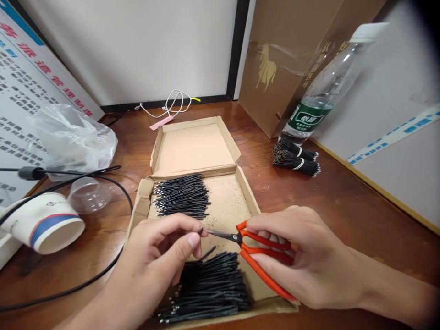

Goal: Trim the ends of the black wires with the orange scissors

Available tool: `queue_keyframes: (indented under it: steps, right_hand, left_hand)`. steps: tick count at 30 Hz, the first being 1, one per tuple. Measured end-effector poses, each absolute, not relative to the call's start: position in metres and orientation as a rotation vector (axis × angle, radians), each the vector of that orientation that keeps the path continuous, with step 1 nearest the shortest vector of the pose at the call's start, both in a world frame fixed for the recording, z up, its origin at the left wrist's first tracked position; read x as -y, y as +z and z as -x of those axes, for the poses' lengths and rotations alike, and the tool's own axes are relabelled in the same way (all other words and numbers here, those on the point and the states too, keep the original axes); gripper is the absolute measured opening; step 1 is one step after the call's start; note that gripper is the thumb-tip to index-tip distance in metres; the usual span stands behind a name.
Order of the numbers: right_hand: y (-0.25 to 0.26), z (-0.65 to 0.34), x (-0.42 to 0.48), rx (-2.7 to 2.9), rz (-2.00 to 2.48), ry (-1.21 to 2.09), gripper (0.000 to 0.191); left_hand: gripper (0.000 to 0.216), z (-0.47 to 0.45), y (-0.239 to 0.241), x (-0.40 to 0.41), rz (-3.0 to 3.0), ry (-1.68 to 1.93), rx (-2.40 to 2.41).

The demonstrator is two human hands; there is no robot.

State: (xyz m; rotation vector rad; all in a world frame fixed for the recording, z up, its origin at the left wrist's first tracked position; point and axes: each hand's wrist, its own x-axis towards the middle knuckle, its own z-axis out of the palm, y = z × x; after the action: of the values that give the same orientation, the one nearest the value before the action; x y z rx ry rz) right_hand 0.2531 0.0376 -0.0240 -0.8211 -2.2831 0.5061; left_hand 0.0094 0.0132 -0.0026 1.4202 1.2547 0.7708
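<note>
My right hand (302, 256) grips a pair of scissors (266, 256) with orange-red handles. Their blades point left and meet the fingertips of my left hand (165, 256). Thumb and forefinger of that hand pinch a short black wire (202, 230), largely covered by the fingers. Below both hands lies an open cardboard box (245, 192). A pile of cut black wires (216, 293) fills its near side, partly behind my left hand. Another pile of black wires (182, 196) with bare shiny ends lies at the far left of the box. Small dark scraps are scattered on the cardboard between them.
Two banded black wire bundles (297, 158) lie by a water bottle (311, 105) at the right. A tall brown carton (275, 64) stands behind. To the left are a tipped paper cup (51, 224), a clear plastic cup (90, 195), a plastic bag (75, 137) and a looping black cable (132, 201).
</note>
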Motion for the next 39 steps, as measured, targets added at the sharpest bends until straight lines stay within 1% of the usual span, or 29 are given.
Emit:
queue_keyframes:
  steps: [6,11,21,30,37,39]
  right_hand:
    - [-0.026,-0.253,-0.036,2.278,0.86,0.447,0.018]
    - [-0.024,-0.253,-0.034,2.258,0.847,0.438,0.014]
    - [-0.026,-0.254,-0.032,2.271,0.805,0.415,0.013]
    - [-0.023,-0.252,-0.028,2.252,0.782,0.426,0.019]
    - [-0.024,-0.253,-0.026,2.286,0.8,0.419,0.018]
    - [-0.027,-0.253,-0.027,2.304,0.798,0.431,0.015]
  left_hand:
    - [0.017,-0.008,-0.001,-0.011,-1.363,0.774,-1.332]
    - [0.02,-0.01,-0.003,-0.012,-1.312,0.762,-1.262]
    - [0.016,-0.011,-0.006,-0.013,-1.274,0.791,-1.171]
    - [0.016,-0.011,-0.007,-0.011,-1.279,0.783,-1.179]
    - [0.014,-0.014,-0.006,-0.013,-1.271,0.76,-1.203]
    - [0.014,-0.015,-0.005,-0.013,-1.259,0.754,-1.202]
